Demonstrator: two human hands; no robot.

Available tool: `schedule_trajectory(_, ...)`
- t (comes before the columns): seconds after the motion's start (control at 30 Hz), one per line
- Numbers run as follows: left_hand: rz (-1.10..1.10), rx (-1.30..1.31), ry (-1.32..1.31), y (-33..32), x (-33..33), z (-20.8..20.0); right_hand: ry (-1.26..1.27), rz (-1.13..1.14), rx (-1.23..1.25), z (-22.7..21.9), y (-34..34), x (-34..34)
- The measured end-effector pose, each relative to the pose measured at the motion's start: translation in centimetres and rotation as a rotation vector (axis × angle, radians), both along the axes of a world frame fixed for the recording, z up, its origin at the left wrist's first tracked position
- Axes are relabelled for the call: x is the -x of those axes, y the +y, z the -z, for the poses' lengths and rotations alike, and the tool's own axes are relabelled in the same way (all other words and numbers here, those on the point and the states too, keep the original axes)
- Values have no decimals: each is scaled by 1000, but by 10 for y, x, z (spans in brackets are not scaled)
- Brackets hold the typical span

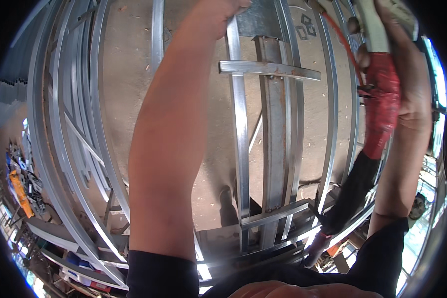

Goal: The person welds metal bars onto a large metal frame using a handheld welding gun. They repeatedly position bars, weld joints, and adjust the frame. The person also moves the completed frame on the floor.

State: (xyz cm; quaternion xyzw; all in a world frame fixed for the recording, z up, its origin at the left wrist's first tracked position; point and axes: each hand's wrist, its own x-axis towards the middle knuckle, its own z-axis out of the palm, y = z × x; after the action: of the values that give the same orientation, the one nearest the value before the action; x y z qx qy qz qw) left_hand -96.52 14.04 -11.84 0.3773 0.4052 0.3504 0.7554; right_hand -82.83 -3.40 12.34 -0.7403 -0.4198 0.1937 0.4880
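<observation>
Head view: red-and-white tool (382, 84) inside curled right fingers (363, 56).

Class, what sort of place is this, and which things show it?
Probably a metal workshop: long metal bars run in rows over a brown floor, and the right hand holds a red tool.

a dusty tan-brown floor (126, 74) spreads across the middle of the frame, littered with small pale scraps and crossed by a soft dark shadow (227, 208) at lower centre. grey ribbed sheeting (7, 111) stands at the left edge, above a heap of clutter (19, 193) with a bright orange piece in it. strong white light (439, 84) glares along the right edge, bluish at its fringe.
</observation>
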Motion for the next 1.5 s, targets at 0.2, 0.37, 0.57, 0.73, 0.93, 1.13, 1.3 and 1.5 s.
schedule_trajectory(0.2, -2, -185, 75, 2, -20, -8, -246, -176, 104, 25, -3, 23)
schedule_trajectory(0.37, -77, -42, 0, -2, -28, -21, -114, -208, 322, 39, 8, 13)
schedule_trajectory(0.57, 43, -460, 526, 29, -38, -3, -356, -290, 129, 64, 23, 19)
schedule_trajectory(0.73, -36, -222, 379, 7, -49, -14, -381, -226, 384, 62, 15, 37)
schedule_trajectory(0.93, -32, -227, 449, 11, -42, -23, -459, -246, 461, 65, 26, 43)
schedule_trajectory(1.13, -81, -82, 345, -3, -30, -41, -523, -265, 470, 69, 31, 37)
schedule_trajectory(1.3, -68, -146, 334, -3, -28, -36, -669, -378, 484, 68, 31, 31)
schedule_trajectory(1.5, -68, -74, 252, -14, -12, -52, -575, -202, 556, 66, 33, 47)
